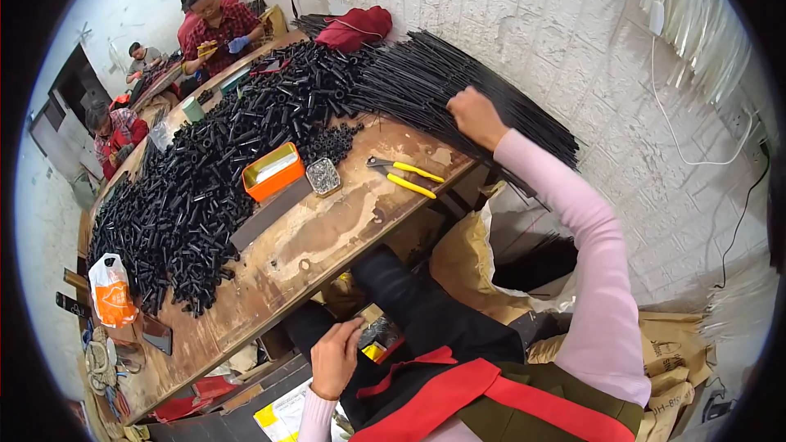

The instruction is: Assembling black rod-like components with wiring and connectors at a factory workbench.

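My right hand [477,119] reaches out over a wide bundle of thin black rods [426,74] at the table's far right. Its fingers are curled closed; whether a rod is between them is hidden. Low in front of me, over my lap, my left hand [334,358] has thumb and fingers pressed together. Anything in that pinch is too small to make out. Nearest to me on the wooden table [327,233] lie pliers with yellow handles [415,178]. Beside them stand a small clear box of tiny metal pieces [323,176] and an orange box [273,172] with something white inside.
A big heap of short black tubes [205,188] covers the table's left and middle. Dark red cloth [354,29] lies at the back. An open sack [467,258] stands below the right edge. Several people work beyond the table, one in a checked shirt [196,37].
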Demonstrator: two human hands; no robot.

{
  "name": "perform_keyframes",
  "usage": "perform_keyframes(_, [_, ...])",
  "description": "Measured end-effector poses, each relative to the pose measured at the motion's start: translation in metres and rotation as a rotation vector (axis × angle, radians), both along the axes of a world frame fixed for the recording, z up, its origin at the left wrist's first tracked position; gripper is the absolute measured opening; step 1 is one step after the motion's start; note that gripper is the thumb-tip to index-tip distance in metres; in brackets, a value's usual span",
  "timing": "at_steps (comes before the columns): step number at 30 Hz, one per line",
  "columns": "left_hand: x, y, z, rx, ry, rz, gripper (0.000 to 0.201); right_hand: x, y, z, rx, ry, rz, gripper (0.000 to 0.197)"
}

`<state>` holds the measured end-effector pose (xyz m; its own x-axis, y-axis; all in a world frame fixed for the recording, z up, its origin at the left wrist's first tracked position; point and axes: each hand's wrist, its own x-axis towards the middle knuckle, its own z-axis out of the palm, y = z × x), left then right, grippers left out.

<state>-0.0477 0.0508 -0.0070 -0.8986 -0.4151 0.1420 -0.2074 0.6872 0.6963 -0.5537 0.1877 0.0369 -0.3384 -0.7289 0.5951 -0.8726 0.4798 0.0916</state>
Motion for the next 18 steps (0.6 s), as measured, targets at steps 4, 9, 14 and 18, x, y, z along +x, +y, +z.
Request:
perform_keyframes(4, [-0.01,0.007,-0.004,-0.013,-0.155,-0.066,0.02,-0.066,-0.007,0.005,-0.131,0.114,-0.059,0.01])
perform_keyframes(9, [-0.024,0.016,0.0,0.071,-0.172,-0.149,0.022,-0.082,-0.031,-0.004,0.09,0.005,-0.389,0.008])
perform_keyframes(14, [-0.031,0.021,-0.005,0.115,-0.17,-0.198,0.023,-0.088,-0.027,0.013,0.102,-0.191,-0.354,0.008])
perform_keyframes(18, [-0.026,0.021,-0.014,0.116,-0.132,-0.207,0.023,-0.067,-0.028,0.006,0.21,0.157,-0.389,0.013])
